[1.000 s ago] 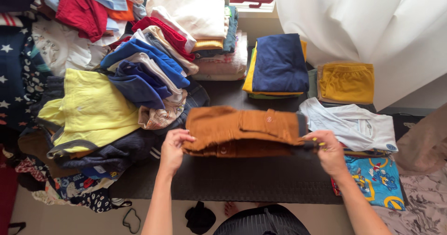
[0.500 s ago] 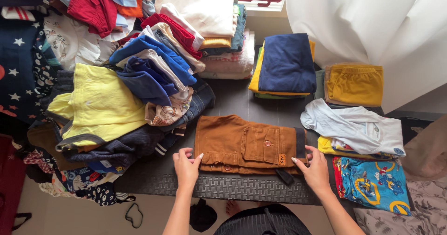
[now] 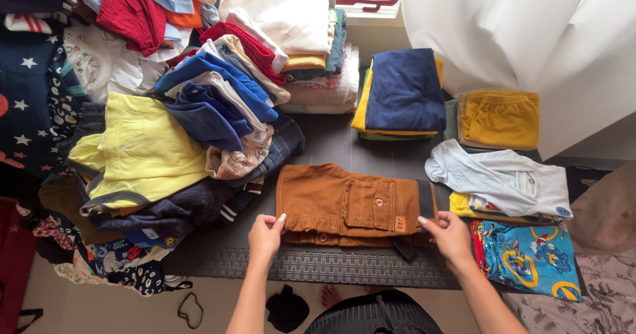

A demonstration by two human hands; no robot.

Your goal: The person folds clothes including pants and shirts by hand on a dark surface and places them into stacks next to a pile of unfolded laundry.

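Note:
A pair of brown shorts [image 3: 351,205] lies folded flat on the dark table [image 3: 344,264], a pocket with a button facing up. My left hand [image 3: 266,236] pinches the near left corner of the shorts. At the near right corner, my right hand [image 3: 449,236] grips the fabric by the dark waistband. Both forearms reach in from the bottom edge.
A big heap of unfolded clothes [image 3: 179,109] with a yellow shirt fills the left side. Folded stacks stand behind and right: navy on yellow [image 3: 404,92], mustard shorts [image 3: 500,119], a white shirt [image 3: 497,178] over cartoon-print blue cloth [image 3: 530,258]. A white curtain [image 3: 523,36] hangs at the back right.
I lowered the brown shorts from a raised hold onto the table and folded them flat. Both hands slid to the near corners.

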